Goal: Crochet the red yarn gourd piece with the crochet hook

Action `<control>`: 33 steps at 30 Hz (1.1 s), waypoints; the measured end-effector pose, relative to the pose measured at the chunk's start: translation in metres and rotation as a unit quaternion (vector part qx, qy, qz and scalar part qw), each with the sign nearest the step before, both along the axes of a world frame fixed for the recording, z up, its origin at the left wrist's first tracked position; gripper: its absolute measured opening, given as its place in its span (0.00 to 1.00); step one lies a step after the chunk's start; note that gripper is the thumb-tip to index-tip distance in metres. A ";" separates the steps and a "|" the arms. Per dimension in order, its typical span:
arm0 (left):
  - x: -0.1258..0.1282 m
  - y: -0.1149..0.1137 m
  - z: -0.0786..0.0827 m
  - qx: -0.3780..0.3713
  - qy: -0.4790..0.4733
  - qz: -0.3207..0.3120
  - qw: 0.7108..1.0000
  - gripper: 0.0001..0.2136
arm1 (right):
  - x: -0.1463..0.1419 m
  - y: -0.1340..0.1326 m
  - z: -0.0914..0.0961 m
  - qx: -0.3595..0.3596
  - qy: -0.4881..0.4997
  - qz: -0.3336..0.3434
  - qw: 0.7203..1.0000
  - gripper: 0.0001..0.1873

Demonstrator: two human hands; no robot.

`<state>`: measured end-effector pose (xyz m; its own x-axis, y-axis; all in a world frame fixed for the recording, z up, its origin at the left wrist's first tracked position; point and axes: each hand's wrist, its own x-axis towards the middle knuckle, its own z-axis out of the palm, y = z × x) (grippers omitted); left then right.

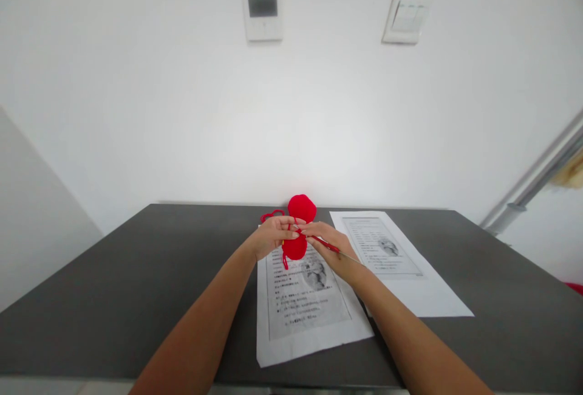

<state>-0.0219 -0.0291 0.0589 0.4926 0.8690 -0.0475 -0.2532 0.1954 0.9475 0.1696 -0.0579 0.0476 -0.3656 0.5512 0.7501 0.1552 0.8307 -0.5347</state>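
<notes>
My left hand point(274, 234) is closed on a small round piece of red crochet point(296, 248), its thumb and fingers pinching the upper edge. In my right hand point(331, 242) lies a crochet hook point(328, 245) with a red grip and a metal shaft, its tip at the top of the piece between both hands. Just behind my fingers sits a ball of red yarn point(301, 208) near the wall. A loose red strand point(272, 215) loops out to the left of the ball, and a short tail hangs below the crochet.
Under my hands lies a printed sheet point(310, 322) with text and a picture. A second printed sheet point(410, 288) is to its right on the dark grey table point(136, 298). The white wall behind carries a panel point(263, 15) and a switch point(405, 18).
</notes>
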 end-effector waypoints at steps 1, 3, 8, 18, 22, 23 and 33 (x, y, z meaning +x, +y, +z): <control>0.001 0.000 0.000 0.006 -0.002 0.009 1.000 0.19 | 0.000 0.000 0.000 -0.005 0.000 -0.003 1.000 0.10; 0.004 0.000 -0.001 0.021 -0.006 0.027 0.999 0.18 | 0.001 0.000 0.000 -0.022 0.010 -0.020 0.999 0.09; 0.010 -0.002 -0.002 0.052 -0.006 0.035 0.998 0.18 | 0.000 -0.001 0.002 -0.045 0.043 -0.036 0.997 0.07; 0.022 -0.006 -0.002 0.176 0.071 0.136 0.972 0.21 | -0.001 0.002 0.000 -0.024 0.058 -0.078 0.995 0.05; 0.030 -0.010 -0.004 0.244 0.156 0.244 0.925 0.21 | -0.004 0.005 -0.009 0.016 0.027 -0.103 0.994 0.06; 0.032 -0.011 -0.005 0.249 0.162 0.261 0.918 0.21 | -0.006 0.007 -0.013 0.028 0.015 -0.110 0.993 0.06; 0.025 -0.008 -0.004 0.031 -0.058 0.008 0.998 0.17 | -0.011 0.003 -0.018 0.045 -0.025 -0.097 0.994 0.07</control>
<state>0.0027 -0.0374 0.0553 0.4780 0.8761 0.0627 -0.3649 0.1332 0.9215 0.1583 -0.0547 0.0291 -0.2967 0.5466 0.7831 0.3418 0.8265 -0.4473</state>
